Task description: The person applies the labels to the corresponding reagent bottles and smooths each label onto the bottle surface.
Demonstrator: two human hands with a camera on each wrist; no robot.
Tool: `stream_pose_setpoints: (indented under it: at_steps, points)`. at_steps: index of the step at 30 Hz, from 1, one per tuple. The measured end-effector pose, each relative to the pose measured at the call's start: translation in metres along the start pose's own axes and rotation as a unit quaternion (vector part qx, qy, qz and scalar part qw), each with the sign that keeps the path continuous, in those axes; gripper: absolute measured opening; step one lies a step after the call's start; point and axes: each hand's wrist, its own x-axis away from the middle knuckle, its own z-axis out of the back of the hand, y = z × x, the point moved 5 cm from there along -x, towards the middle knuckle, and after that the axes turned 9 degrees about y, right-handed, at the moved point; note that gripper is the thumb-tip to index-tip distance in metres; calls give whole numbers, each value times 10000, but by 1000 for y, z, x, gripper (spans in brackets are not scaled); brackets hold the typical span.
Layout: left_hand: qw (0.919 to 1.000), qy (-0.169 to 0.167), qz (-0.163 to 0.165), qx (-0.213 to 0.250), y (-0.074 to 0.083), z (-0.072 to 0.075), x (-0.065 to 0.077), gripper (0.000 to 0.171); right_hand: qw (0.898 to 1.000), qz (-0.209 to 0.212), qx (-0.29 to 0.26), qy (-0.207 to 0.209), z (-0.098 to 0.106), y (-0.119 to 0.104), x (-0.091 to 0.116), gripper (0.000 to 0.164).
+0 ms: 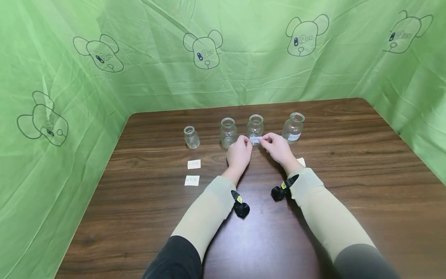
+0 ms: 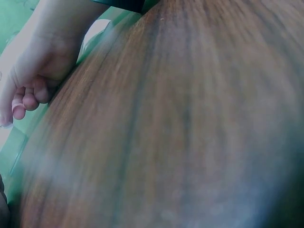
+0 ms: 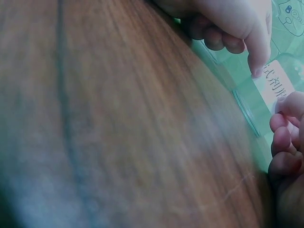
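Observation:
A small white label (image 1: 256, 140) with handwriting lies against the front of a clear glass jar (image 1: 256, 123), third from the left in a row. My left hand (image 1: 239, 153) pinches its left end, and my right hand (image 1: 277, 148) pinches its right end. Up close in the right wrist view, the label (image 3: 277, 84) shows dark characters between the left hand (image 3: 232, 28) and the right hand (image 3: 287, 137), a thumb on each end. The left wrist view catches the right hand (image 2: 42, 66) with curled fingers; the label is not visible there.
To the right stands a jar (image 1: 293, 127) bearing a label. Further left are another jar (image 1: 228, 131) and a smaller one (image 1: 191, 137). Two paper labels (image 1: 194, 164) lie on the wooden table (image 1: 146, 217); more white paper (image 1: 301, 162) shows beside the right wrist.

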Motion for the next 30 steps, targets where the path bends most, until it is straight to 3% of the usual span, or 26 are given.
stream_pose_setpoints:
  at_steps: [18, 24, 30]
  points:
    - [9998, 47, 45, -161, -3, 2, 0, 15, 9998, -151, -81, 66, -3, 0, 0, 21]
    - [9999, -110, -17, 127, -1, 4, 1, 27, 9990, -83, -375, 213, 3, -3, 2, 21]
    - [9980, -203, -37, 595, 1, 7, 1, 43, 9974, -86, -627, 345, 7, -5, 1, 34]
